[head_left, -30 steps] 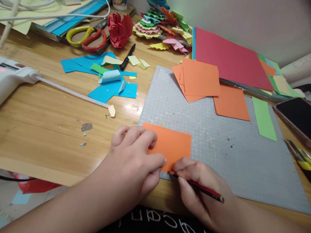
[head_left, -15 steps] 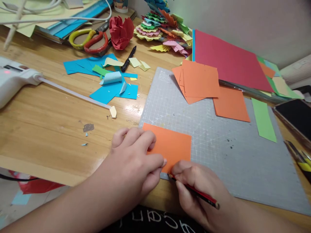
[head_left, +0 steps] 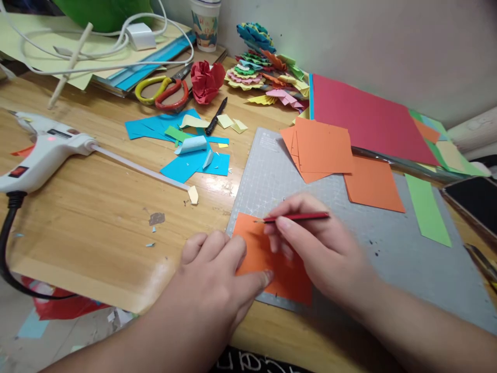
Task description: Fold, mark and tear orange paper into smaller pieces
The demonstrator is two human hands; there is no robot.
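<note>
An orange paper square point(head_left: 287, 269) lies at the near left corner of the grey cutting mat point(head_left: 388, 274). My left hand point(head_left: 221, 269) is closed over the paper's left side, fingers curled and thumb pressing on it. Between the thumb and fingers of my right hand point(head_left: 322, 243) is a red and black pencil point(head_left: 297, 216). Its tip is over the paper near the far edge; whether it touches I cannot tell. A short dark mark shows at the paper's near edge. More orange paper squares point(head_left: 324, 147) lie stacked farther back on the mat.
A white glue gun point(head_left: 50, 150) with a glue stick lies at left, cable over the table edge. Blue paper scraps point(head_left: 182, 163), a black pen point(head_left: 216, 116), scissors point(head_left: 166, 93) and a crumpled red paper flower point(head_left: 207, 82) lie behind. A green strip point(head_left: 427, 210) and phone point(head_left: 473, 199) are at right.
My right hand has moved the pencil from the paper's near edge to its far edge. My left hand stays on the paper. The view has tilted up slightly.
</note>
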